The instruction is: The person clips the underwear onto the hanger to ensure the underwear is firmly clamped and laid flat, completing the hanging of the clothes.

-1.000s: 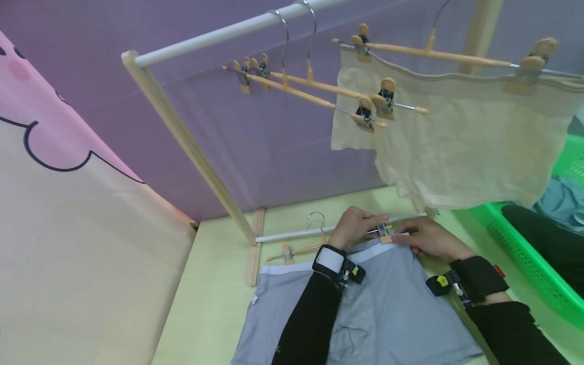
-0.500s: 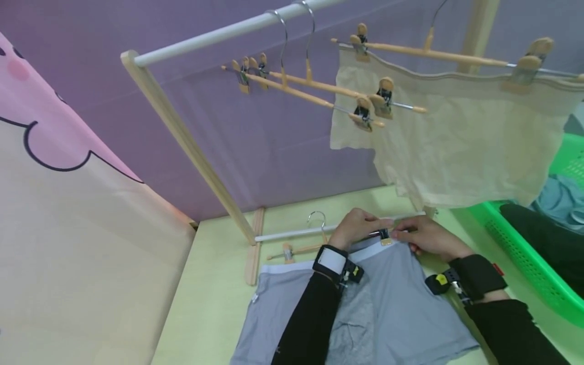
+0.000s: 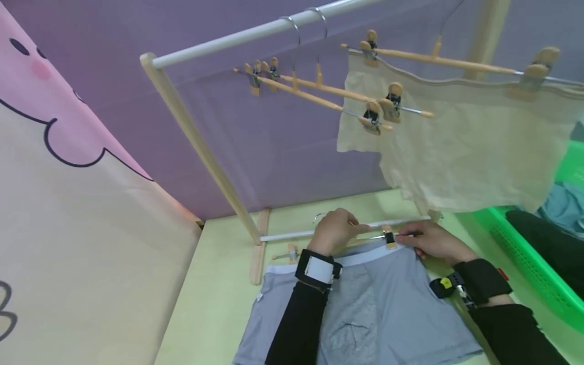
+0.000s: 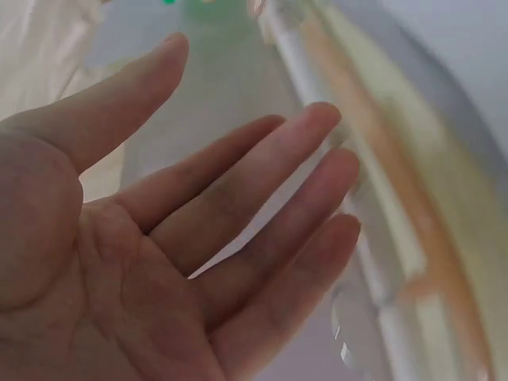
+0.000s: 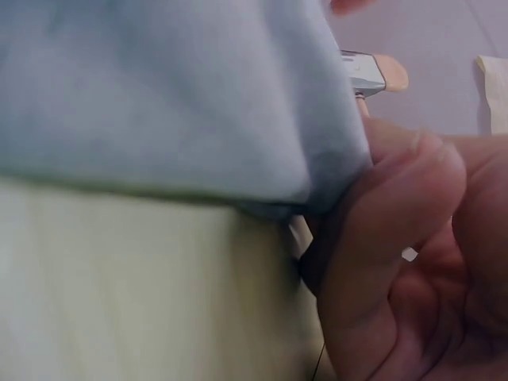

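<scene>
Here, my left hand (image 3: pixel 335 230) is hovering spread near the grey cloth shorts (image 3: pixel 403 304), my right hand (image 3: pixel 431 240) pinching their edge.

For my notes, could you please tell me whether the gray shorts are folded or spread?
Spread: the gray shorts lie opened out on the tabletop, waistband extended along the hanger.
</scene>
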The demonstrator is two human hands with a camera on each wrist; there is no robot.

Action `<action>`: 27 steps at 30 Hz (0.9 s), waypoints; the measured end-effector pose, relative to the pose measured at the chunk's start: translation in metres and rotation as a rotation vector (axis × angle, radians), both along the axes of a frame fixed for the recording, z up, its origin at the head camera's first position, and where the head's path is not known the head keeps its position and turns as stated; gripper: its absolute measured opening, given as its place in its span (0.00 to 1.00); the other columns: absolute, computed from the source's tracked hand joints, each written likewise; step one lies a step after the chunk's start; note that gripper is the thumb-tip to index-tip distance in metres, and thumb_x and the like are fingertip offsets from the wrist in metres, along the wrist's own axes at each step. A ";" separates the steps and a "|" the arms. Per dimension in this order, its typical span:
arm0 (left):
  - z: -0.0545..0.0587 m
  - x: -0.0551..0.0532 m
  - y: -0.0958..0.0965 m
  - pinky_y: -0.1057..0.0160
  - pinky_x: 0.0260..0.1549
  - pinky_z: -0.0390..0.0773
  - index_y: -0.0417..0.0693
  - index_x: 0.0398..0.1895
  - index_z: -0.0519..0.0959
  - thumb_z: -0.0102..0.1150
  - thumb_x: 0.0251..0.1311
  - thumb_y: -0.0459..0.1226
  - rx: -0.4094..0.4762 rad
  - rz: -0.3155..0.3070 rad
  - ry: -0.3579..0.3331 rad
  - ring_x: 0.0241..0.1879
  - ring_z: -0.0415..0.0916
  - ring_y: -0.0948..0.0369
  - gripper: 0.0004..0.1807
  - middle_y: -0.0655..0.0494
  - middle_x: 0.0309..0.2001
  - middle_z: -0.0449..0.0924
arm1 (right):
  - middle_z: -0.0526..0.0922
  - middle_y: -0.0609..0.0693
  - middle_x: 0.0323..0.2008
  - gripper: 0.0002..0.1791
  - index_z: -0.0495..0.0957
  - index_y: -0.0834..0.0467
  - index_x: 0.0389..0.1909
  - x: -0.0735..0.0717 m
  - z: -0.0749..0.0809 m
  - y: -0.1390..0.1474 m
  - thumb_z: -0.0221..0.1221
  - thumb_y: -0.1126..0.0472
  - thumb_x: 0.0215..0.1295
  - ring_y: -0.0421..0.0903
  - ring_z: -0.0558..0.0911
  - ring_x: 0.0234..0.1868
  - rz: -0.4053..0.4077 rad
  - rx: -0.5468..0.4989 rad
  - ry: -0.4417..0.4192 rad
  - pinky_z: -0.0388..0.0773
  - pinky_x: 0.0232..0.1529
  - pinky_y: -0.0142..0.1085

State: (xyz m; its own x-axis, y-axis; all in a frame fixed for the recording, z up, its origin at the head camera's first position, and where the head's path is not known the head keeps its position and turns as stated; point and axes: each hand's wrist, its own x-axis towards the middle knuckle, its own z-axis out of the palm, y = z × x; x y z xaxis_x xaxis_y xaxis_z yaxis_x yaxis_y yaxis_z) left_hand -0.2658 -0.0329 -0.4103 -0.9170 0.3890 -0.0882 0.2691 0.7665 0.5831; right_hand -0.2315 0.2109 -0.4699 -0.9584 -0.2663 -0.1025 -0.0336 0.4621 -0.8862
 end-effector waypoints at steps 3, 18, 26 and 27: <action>0.003 0.004 -0.015 0.65 0.32 0.77 0.45 0.39 0.86 0.63 0.62 0.54 -0.049 0.021 0.025 0.33 0.80 0.61 0.20 0.56 0.36 0.86 | 0.64 0.44 0.17 0.17 0.79 0.68 0.50 0.001 -0.002 0.001 0.57 0.58 0.72 0.39 0.67 0.17 -0.007 0.003 -0.003 0.68 0.23 0.33; -0.007 0.023 -0.138 0.57 0.35 0.79 0.42 0.42 0.86 0.69 0.58 0.44 -0.112 0.082 0.071 0.34 0.82 0.57 0.16 0.50 0.37 0.87 | 0.66 0.44 0.19 0.24 0.72 0.74 0.61 0.000 -0.002 0.004 0.57 0.60 0.73 0.38 0.64 0.17 0.006 0.006 -0.014 0.65 0.22 0.33; -0.025 0.028 -0.174 0.53 0.42 0.80 0.39 0.41 0.85 0.77 0.48 0.38 -0.126 0.048 0.054 0.41 0.83 0.53 0.18 0.48 0.39 0.86 | 0.66 0.44 0.18 0.23 0.72 0.74 0.60 0.000 -0.001 0.001 0.56 0.61 0.73 0.38 0.65 0.16 0.007 0.022 -0.002 0.66 0.21 0.32; -0.027 0.028 -0.175 0.53 0.42 0.80 0.39 0.40 0.85 0.78 0.46 0.38 -0.122 0.035 0.063 0.40 0.83 0.53 0.19 0.48 0.39 0.86 | 0.67 0.44 0.18 0.23 0.73 0.74 0.60 0.000 -0.001 0.001 0.56 0.60 0.73 0.38 0.66 0.16 0.008 0.025 0.002 0.66 0.21 0.32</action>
State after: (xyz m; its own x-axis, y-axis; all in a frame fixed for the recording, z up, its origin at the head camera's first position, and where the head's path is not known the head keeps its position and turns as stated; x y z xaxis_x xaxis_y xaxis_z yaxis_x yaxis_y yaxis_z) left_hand -0.2376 -0.2083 -0.4368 -0.9351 0.3465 -0.0744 0.2743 0.8404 0.4674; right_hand -0.2314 0.2114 -0.4706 -0.9566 -0.2710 -0.1069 -0.0392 0.4835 -0.8744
